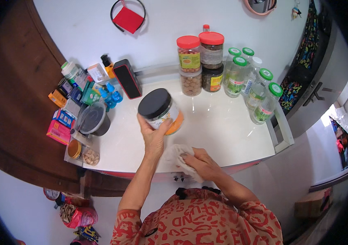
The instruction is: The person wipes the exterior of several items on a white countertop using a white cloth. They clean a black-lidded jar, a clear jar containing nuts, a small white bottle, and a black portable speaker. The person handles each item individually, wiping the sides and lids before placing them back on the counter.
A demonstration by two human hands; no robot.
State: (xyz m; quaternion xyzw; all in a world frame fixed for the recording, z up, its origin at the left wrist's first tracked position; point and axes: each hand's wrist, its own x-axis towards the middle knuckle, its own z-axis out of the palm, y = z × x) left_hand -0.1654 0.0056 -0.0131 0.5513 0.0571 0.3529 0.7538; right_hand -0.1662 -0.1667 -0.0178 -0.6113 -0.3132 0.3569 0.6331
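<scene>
My left hand [154,137] grips a clear jar with a black lid [155,103] and an orange and white label. The jar is tilted, held above the white cabinet top [216,122]. In my right hand [203,162] is a crumpled white cloth [181,154], below and to the right of the jar, near the cabinet's front edge. Cloth and jar look apart.
Stacked food jars [190,61] stand at the back, green-lidded glass jars [262,104] at the right. A black speaker [128,79], blue spray bottles [110,96], a lidded tub [92,119], small boxes [59,130] and a gold-lidded jar [75,149] crowd the left side.
</scene>
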